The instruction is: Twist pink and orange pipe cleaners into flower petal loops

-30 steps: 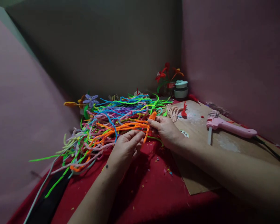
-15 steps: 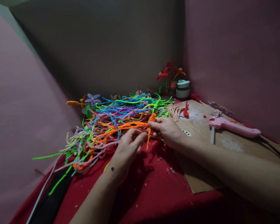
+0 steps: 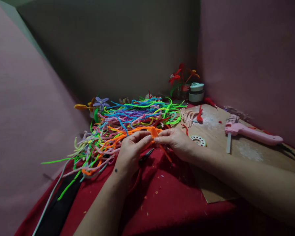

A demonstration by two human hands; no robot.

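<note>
Both hands meet at the front edge of a pile of coloured fuzzy stems. My left hand pinches an orange fuzzy piece from the left. From the right, my right hand grips the same piece between thumb and fingers. The piece's folded top stands up between the fingertips, and a thin orange tail slants down to the right below them. A dark pointed tool lies beside my left hand, partly hidden by it.
On a brown board at the right are a pink glue gun, a white ring with holes and pale curled pieces. Fuzzy flowers and a lidded jar stand behind. A red cloth covers the front.
My left hand has closed onto the orange piece beside my right fingers. The piece has moved slightly down and left, and its tail now slants right. The view has shifted a little.
</note>
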